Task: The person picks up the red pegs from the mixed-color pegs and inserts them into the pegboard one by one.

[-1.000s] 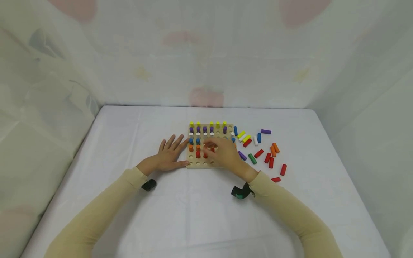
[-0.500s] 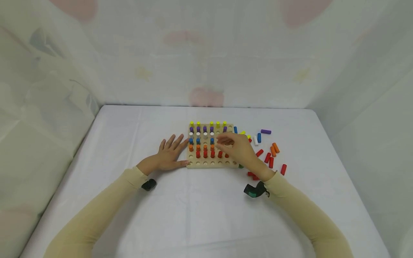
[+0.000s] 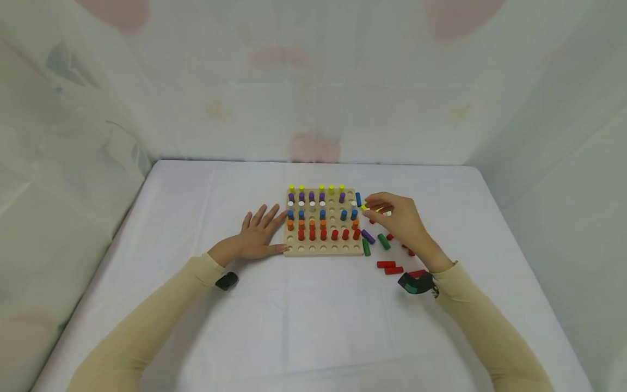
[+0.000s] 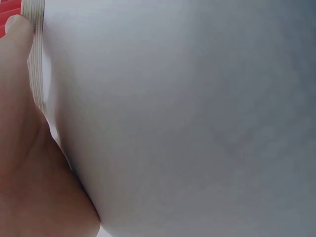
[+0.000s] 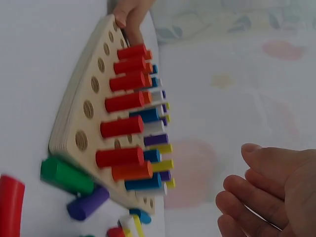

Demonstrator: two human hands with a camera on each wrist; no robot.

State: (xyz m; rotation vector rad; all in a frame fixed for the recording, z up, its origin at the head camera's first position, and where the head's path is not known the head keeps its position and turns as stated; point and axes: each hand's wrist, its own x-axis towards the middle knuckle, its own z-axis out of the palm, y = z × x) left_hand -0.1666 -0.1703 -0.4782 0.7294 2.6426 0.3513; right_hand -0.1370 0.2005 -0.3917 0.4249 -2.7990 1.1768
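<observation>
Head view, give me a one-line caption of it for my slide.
Left hand spread at the edge of a wooden pegboard, right hand over loose coloured pegs beside it.

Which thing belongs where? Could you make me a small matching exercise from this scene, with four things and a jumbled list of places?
1. left hand
2. right hand
3. green pegs
4. yellow row

A. standing along the far edge of the board
B. spread at the left edge of the board
C. lying loose on the table
D. over loose pegs right of the board

Pairs: 1-B; 2-D; 3-C; 4-A
</observation>
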